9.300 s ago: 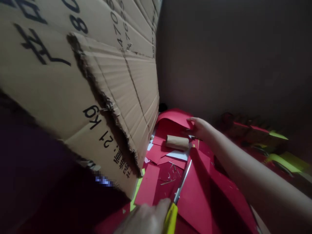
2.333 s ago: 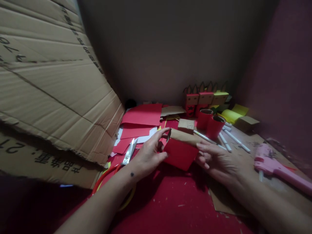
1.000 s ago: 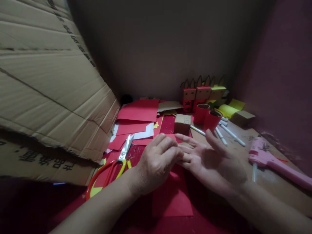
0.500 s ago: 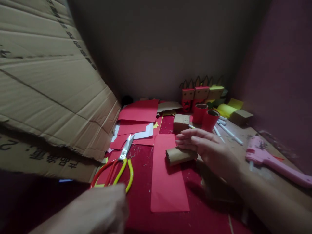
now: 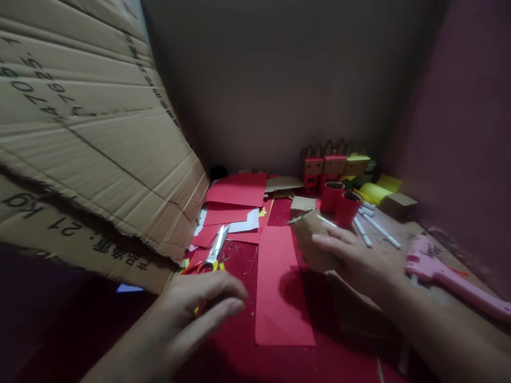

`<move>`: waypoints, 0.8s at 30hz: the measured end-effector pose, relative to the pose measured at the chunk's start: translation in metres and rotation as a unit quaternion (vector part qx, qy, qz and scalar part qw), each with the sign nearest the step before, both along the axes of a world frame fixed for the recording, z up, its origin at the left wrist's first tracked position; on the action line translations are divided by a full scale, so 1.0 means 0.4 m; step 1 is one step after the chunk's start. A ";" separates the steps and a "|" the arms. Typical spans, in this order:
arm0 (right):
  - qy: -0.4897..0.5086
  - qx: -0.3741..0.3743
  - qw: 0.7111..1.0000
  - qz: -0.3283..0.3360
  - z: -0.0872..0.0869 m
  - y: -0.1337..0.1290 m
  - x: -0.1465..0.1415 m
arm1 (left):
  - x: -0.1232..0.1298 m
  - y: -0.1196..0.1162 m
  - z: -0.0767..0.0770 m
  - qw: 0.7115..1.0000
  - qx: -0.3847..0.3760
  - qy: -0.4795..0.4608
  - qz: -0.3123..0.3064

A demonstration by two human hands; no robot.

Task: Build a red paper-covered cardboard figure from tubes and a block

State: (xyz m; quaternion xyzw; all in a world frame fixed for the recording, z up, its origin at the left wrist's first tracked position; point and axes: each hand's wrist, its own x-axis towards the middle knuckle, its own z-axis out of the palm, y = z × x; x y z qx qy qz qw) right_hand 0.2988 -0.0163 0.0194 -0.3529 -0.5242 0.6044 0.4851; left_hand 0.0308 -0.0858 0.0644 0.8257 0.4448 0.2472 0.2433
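Observation:
My right hand (image 5: 347, 252) is wrapped round a brown cardboard tube (image 5: 313, 242), lifted and tilted at the right edge of a long red paper strip (image 5: 281, 298). The strip lies flat on the dark red tabletop (image 5: 227, 351) and bears a shadow. My left hand (image 5: 203, 306) hovers left of the strip, thumb and forefinger apart, nothing between them. Beneath and behind it are scissors (image 5: 217, 247) with red and yellow handles, their blades pointing away and the handles partly hidden.
A large cardboard sheet (image 5: 112, 143) leans at left. Red paper (image 5: 237, 189) lies at the back. Two red-wrapped tubes (image 5: 347, 209), a small cardboard block (image 5: 302, 204), horned box-headed figures (image 5: 313, 167) and white pens (image 5: 379, 229) stand or lie right of it; a pink glue gun (image 5: 447, 276) is far right.
My right hand has taken hold of the tube and raised it off the red strip. My left hand has moved right and up, its fingers opening. The view has shifted slightly.

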 end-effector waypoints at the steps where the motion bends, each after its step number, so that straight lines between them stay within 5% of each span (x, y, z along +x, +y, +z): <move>1: 0.058 -0.048 0.997 0.020 -0.004 0.001 -0.001 | 0.020 0.021 0.008 1.000 -0.009 -0.001 -0.001; 4: 0.148 -0.125 0.979 0.057 -0.011 0.003 -0.010 | 0.079 0.085 0.011 1.000 -0.025 -0.011 0.007; 13: 0.219 -0.134 0.963 0.077 -0.007 0.006 -0.014 | 0.157 0.212 -0.023 0.996 -0.017 -0.092 0.016; 19: 0.262 -0.114 0.958 0.020 -0.006 0.007 -0.017 | 0.192 0.219 -0.023 0.973 -0.131 -0.186 0.045; 24: 0.302 -0.072 0.950 -0.042 -0.015 0.013 -0.028 | 0.222 0.196 -0.052 0.925 -0.329 -0.189 0.007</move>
